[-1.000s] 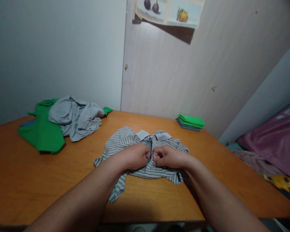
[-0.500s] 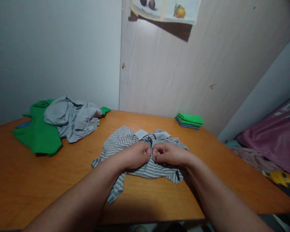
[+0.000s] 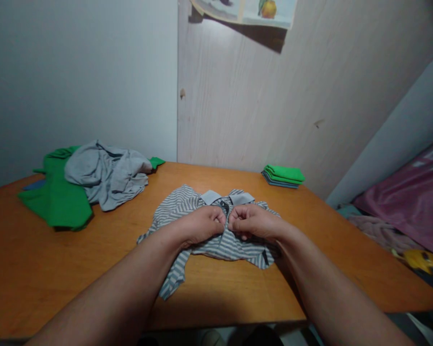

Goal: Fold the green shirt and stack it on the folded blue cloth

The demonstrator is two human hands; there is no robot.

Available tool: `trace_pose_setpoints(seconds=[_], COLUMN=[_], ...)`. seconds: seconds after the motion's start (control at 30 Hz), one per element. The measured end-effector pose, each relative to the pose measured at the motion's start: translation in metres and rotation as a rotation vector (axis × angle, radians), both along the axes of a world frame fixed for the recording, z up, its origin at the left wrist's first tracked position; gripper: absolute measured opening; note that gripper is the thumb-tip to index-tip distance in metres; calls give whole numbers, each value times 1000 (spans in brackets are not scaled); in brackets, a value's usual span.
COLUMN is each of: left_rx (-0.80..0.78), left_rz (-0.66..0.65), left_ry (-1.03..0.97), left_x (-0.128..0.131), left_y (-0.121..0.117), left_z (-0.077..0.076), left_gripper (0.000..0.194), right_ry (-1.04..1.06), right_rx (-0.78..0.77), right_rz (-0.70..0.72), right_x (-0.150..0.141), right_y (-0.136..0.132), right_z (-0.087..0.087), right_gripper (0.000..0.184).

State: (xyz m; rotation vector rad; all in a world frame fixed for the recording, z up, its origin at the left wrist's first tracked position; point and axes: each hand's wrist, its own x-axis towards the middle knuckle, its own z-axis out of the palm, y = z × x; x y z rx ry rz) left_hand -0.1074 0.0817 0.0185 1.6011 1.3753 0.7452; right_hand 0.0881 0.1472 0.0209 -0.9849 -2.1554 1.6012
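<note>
A grey-and-white striped polo shirt [image 3: 178,207] lies front-up on the orange wooden table [image 3: 39,259], its grey collar toward the wall. My left hand [image 3: 202,224] and my right hand [image 3: 250,222] rest on the shirt side by side, just below the collar. Both are closed, each pinching the cloth at the buttoned front opening. The fingertips nearly touch one another. What lies between the fingers is too small to make out beyond the fabric.
A heap of loose clothes, a grey garment [image 3: 106,173] over a green one [image 3: 59,199], lies at the table's back left. A small folded stack with a green top [image 3: 283,175] sits at the back right. A wall and wooden panel stand behind; bedding [image 3: 404,202] is to the right.
Both hands have shifted slightly up the shirt front toward the collar, still pinched together. The view has tilted down a little.
</note>
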Motion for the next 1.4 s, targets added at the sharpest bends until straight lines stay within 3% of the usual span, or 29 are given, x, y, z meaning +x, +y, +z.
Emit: trace_pose_setpoints(seconds=[0.33,0.8,1.07,1.4], left_rx=[-153,-133,-95,-74], left_rz=[17,114,159,161], left_ry=[-312,-267,-285,-362], left_x=[1,1,2,2], left_y=[3,8,8,9], left_z=[1,-6,-6,-5], left_gripper=[9,9,22,33], right_ry=[31,67,58,95], right_rx=[-29,-75,-15,120], right_rz=[-43,20,33,0], right_x=[-3,-3,-4,-7], right_y=[0,0,0,-10], right_z=[-1,-2,-8,-2], right_gripper=[24,17,14,19])
